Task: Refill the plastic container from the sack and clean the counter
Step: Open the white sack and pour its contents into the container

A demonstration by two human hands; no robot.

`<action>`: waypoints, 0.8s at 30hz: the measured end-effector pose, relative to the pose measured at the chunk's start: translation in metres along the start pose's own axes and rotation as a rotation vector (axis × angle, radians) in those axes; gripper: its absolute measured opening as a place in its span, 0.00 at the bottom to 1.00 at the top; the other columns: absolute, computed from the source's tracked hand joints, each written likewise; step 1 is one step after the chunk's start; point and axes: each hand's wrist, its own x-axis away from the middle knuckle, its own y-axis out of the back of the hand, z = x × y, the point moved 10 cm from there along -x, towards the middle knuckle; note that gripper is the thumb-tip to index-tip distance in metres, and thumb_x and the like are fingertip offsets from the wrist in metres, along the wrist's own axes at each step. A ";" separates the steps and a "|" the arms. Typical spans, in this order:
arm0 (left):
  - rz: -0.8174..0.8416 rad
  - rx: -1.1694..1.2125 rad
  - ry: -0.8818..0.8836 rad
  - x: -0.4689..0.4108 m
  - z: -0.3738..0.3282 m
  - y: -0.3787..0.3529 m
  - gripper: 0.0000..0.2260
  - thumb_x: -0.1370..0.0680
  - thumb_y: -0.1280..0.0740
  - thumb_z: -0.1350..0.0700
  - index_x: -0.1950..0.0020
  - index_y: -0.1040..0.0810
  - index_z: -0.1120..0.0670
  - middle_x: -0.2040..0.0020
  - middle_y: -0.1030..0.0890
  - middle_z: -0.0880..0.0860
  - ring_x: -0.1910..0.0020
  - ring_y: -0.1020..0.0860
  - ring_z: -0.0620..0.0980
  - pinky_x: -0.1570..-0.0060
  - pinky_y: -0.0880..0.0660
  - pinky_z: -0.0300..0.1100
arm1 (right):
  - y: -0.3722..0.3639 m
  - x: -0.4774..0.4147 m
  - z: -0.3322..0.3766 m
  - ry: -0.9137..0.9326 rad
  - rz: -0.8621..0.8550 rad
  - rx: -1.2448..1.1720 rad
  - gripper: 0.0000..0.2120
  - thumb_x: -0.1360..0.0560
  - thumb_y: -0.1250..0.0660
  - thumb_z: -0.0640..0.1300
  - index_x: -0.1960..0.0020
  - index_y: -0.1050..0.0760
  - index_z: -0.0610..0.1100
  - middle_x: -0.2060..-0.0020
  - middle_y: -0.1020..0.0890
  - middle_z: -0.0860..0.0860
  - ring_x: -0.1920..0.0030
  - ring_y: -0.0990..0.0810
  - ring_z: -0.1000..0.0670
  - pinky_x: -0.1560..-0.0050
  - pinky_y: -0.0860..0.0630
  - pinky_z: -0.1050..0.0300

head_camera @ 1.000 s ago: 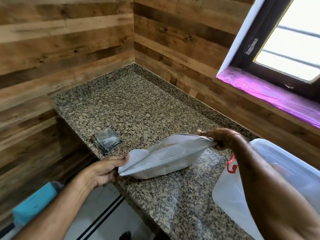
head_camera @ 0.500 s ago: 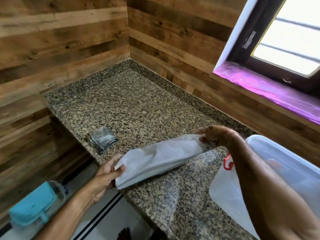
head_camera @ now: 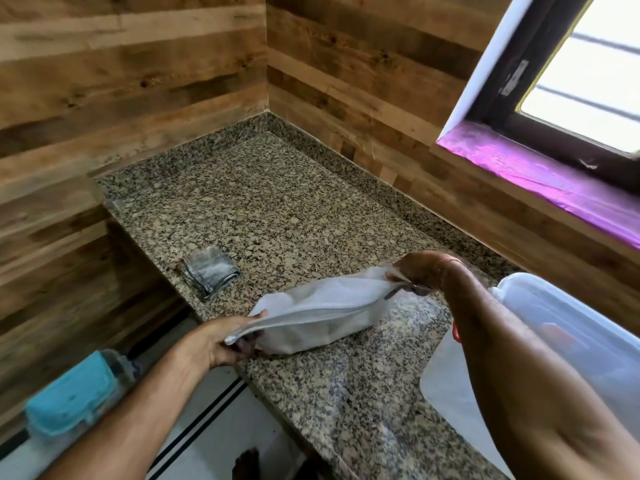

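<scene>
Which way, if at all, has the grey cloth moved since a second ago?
No. The grey cloth keeps its spot at the front-left edge of the counter; only the camera shifted.

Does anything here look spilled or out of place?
A pale patch on the counter by the sack, near the right hand, could be spilled powder, or only glare. The folded cloth looks dusted white too. Nothing else stands out.

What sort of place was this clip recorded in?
Probably a home kitchen corner: a speckled granite counter meets wood-plank walls, a window sits to the right, and a clear plastic container sits at the counter's right end.
</scene>
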 end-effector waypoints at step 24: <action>-0.071 -0.219 0.074 -0.016 0.011 0.011 0.10 0.20 0.29 0.50 0.50 0.25 0.56 0.73 0.29 0.50 0.82 0.33 0.43 0.81 0.36 0.30 | -0.027 -0.032 -0.008 -0.239 0.107 0.252 0.13 0.25 0.31 0.34 0.68 0.24 0.38 0.79 0.22 0.46 0.81 0.24 0.50 0.74 0.27 0.62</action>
